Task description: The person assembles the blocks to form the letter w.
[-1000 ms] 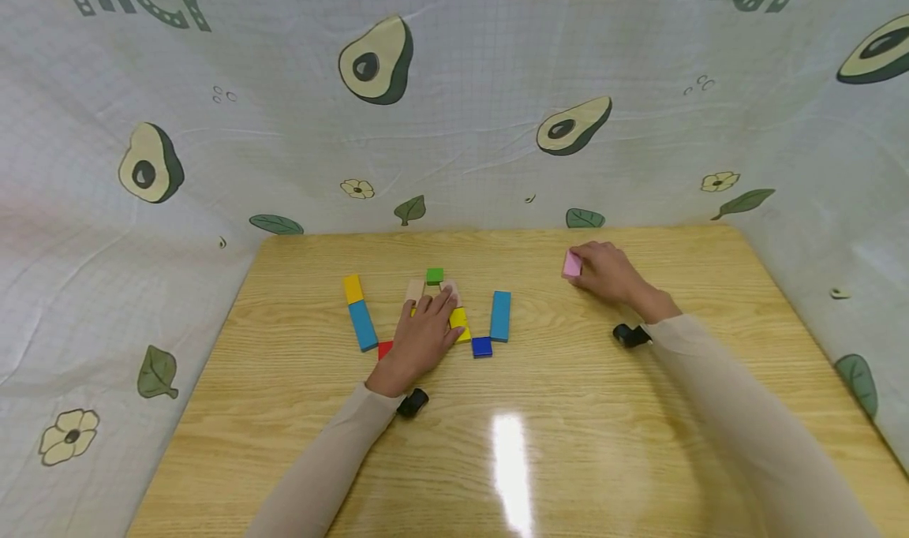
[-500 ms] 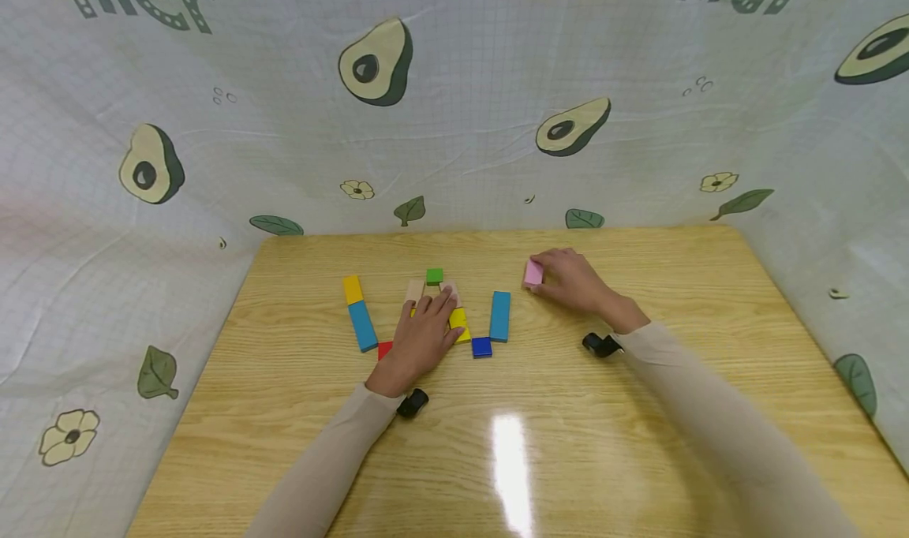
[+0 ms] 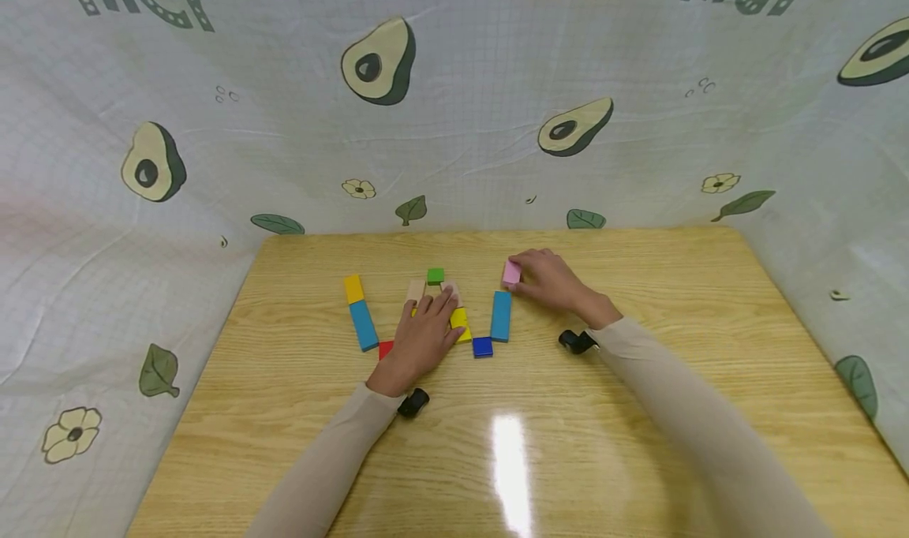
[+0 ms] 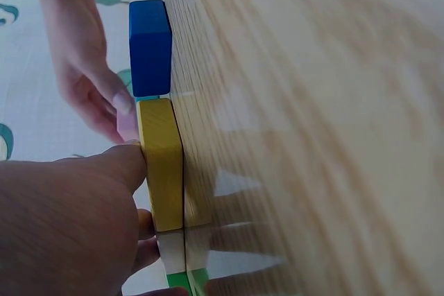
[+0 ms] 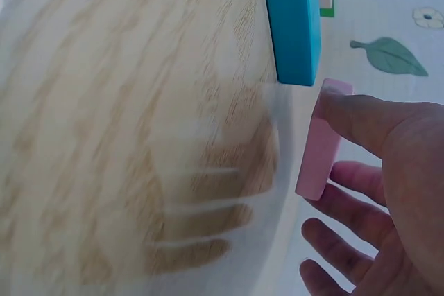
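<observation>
My right hand [image 3: 550, 279] pinches a pink block [image 3: 512, 273] between thumb and fingers, just beyond the far end of a light blue block [image 3: 500, 317]. In the right wrist view the pink block [image 5: 323, 142] is tilted and stands apart from the light blue block [image 5: 295, 29]. My left hand [image 3: 422, 334] rests with spread fingers over the middle blocks, its thumb touching a yellow block [image 4: 161, 164]. One fingertip lies on a pale block [image 3: 456, 297]; a beige block [image 3: 415, 289] is partly covered. A green block [image 3: 435, 276] sits beyond the fingertips.
A dark blue block [image 3: 482, 348] joins the near end of the right light blue block. On the left are a red block [image 3: 385, 349], another light blue block [image 3: 364, 325] and an orange-yellow block [image 3: 353, 289]. A printed cloth [image 3: 469, 183] stands behind the wooden table [image 3: 604, 443].
My right hand has carried the pink block leftward, from the right part of the table to the far end of the light blue block. The left hand has stayed in place.
</observation>
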Available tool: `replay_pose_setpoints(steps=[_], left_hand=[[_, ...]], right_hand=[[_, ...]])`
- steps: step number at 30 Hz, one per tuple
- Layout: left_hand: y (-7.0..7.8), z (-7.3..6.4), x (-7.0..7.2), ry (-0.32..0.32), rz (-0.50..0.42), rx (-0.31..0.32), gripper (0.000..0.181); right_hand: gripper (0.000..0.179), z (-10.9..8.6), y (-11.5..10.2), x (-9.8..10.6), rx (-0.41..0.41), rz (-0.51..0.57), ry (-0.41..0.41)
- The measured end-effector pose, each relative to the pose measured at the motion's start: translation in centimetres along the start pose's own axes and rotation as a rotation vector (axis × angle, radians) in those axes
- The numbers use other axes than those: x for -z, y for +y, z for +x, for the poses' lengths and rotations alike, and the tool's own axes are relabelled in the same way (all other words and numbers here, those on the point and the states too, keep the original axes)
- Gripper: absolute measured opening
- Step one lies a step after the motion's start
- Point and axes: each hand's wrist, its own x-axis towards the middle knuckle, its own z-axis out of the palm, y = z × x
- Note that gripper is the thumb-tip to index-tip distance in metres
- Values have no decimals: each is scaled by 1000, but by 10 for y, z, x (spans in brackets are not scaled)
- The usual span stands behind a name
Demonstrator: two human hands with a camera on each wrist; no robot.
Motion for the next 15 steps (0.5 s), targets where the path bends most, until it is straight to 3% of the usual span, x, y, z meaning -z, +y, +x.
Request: replay_pose_setpoints(steps=[15], left_hand=[[-2,0,-1,19,-1,-12,60]], right_hand=[[58,8,-5,-9,17,35,-10]])
